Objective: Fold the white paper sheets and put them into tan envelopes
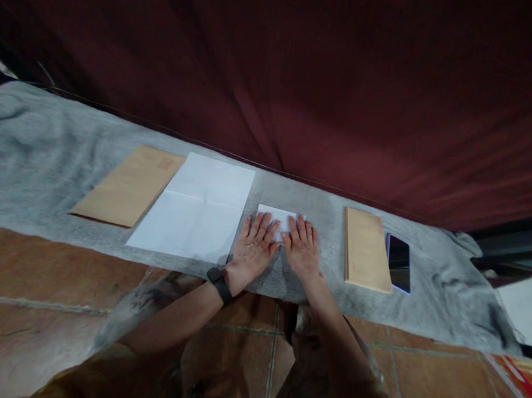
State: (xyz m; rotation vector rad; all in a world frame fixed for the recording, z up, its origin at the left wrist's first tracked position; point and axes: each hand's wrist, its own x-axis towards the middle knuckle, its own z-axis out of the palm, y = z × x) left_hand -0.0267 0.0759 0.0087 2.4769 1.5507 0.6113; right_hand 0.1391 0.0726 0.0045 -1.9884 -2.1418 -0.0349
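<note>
A folded white sheet of paper [278, 213] lies on the grey cloth, partly covered by both hands. My left hand [255, 246] rests flat on its left side, fingers stretched forward, a dark band on the wrist. On the paper's right side my right hand [302, 247] lies flat too, fingers slightly spread. The thumbs come close together near the paper's front edge. Left of my hands is a larger white sheet [198, 211] with crossing fold creases. It borders a brown envelope [129, 188]. To the right lies a stack of brown envelopes [368, 250].
A phone [398, 263] in a pale purple case sits just right of the envelope stack. The grey cloth [440, 299] covers a long narrow surface. A dark red curtain [280, 67] hangs along its far side. Tiled floor [38, 283] shows in front.
</note>
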